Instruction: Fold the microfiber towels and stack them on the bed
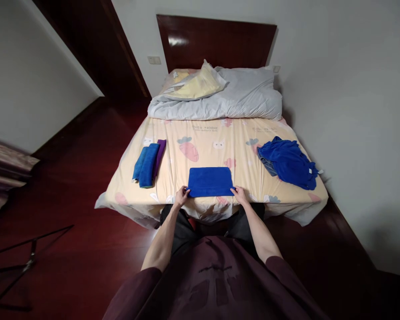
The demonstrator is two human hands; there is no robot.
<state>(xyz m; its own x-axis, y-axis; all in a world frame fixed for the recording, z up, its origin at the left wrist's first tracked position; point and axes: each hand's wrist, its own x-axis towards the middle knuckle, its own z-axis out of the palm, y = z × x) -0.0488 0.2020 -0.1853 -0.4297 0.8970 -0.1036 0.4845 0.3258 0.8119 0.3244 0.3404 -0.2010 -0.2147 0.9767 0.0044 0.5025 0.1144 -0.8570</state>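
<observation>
1. The blue towel [210, 181] lies folded flat at the foot of the bed [203, 133]; the left hand [181, 196] and right hand [240, 194] each pinch one of its near corners.
2. It looks soft, light and limp, so it is best held by its corners or a folded edge.
3. The fingertips are too small to read clearly, and the number of folded layers is hidden.

Bed [216, 133]: duvet [240, 95], rolled towels [148, 164], folded towel [210, 181], blue heap [288, 162]
</observation>
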